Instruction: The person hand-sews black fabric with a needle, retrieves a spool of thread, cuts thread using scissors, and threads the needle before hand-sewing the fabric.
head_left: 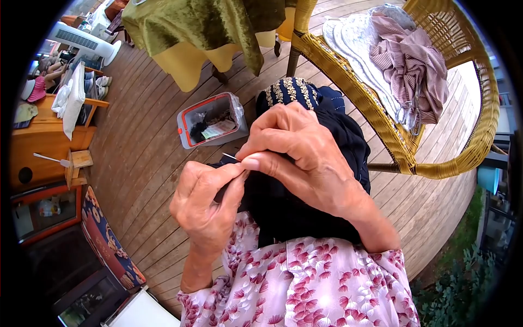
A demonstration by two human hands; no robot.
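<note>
Above the lap my two hands meet, fingertips touching. A thin needle [231, 157] sticks out to the upper left from between them. My left hand [208, 199] pinches at it with thumb and forefinger. On the other side, my right hand [299, 155] is closed, thumb and forefinger pressed together at the needle's lower end. Which fingers bear the needle, and any thread, is too small to tell. Black cloth [294, 210] lies over the lap beneath the hands, with a gold-embroidered dark blue part [289, 92] at the knee.
A lidless plastic bin [218, 139] with scraps stands on the wooden floor [147, 136] ahead. A wicker chair [406, 158] with folded and crumpled clothes [408, 65] is at the right. The table with a green cloth [201, 32] stands at the top. Wooden furniture [41, 147] lines the left.
</note>
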